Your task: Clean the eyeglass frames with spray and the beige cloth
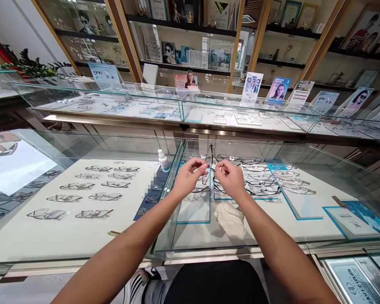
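Note:
Both my hands are raised over the glass display counter, close together, with a thin dark pair of glasses (212,153) between them. My left hand (191,175) pinches the glasses from the left side. From the right, the closed fingers of my right hand (228,175) grip them too. A cream cloth (230,219) lies crumpled on the counter below my right hand. Left of my left hand, a small white bottle (163,161) stands upright on the glass. Rows of glasses (262,183) are in the case behind and right of my hands.
More glasses (96,214) lie in the left case. A white sheet (19,162) is at the far left. Behind runs a second glass counter (129,120) with upright cards (252,88). Blue-edged booklets (351,221) lie at the right.

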Motion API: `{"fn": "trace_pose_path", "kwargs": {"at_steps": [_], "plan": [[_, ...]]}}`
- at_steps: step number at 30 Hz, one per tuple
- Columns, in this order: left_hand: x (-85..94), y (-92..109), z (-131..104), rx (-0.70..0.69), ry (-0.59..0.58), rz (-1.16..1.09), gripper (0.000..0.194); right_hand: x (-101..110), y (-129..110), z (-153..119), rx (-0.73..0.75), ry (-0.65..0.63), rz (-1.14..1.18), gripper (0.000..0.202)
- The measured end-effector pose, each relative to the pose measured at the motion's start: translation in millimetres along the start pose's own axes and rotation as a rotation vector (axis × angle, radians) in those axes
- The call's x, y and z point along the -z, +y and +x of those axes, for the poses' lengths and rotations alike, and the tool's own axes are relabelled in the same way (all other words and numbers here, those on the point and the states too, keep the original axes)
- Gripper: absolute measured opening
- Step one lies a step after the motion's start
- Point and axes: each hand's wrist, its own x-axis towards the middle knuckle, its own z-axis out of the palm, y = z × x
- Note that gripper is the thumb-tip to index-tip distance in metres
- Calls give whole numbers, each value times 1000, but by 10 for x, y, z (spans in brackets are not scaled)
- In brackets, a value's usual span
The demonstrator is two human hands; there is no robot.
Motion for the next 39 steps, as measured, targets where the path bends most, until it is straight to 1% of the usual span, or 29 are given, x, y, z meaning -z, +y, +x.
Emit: {"fn": "trace_pose_path", "kwargs": {"at_steps": [3, 6, 8, 11, 14, 16, 19, 21, 22, 24, 30, 39], "plan": [[43, -23, 22, -9, 34, 32, 39, 71, 67, 30, 11, 80, -207, 20], [80, -37, 34, -45, 49, 99, 40, 140, 141, 72, 3, 226, -365, 30], [86, -38, 32, -66, 47, 139, 40, 174, 168, 98, 27, 315, -400, 31], [79, -35, 26, -76, 32, 161, 38, 195, 166, 119, 96, 368, -364, 35], [77, -34, 33, -61, 39, 115, 37, 181, 133, 102, 132, 343, -297, 41], [86, -33, 44, -55, 62, 85, 37, 159, 103, 72, 159, 298, -268, 40], [95, -31, 55, -68, 66, 79, 36, 110, 46, 21, 272, 146, -260, 34], [90, -31, 54, -77, 44, 70, 35, 71, 7, -5, 350, 26, -280, 36], [85, -32, 51, -80, 35, 61, 35, 52, -8, -14, 375, -17, -299, 37], [78, -38, 47, -87, 33, 47, 35, 17, -24, -24, 394, -61, -342, 38], [97, -75, 61, -105, 51, 91, 33, -14, 8, -9, 377, -30, -395, 30], [101, -65, 50, -84, 93, 58, 35, 23, 24, 26, 377, -30, -446, 28]]}}
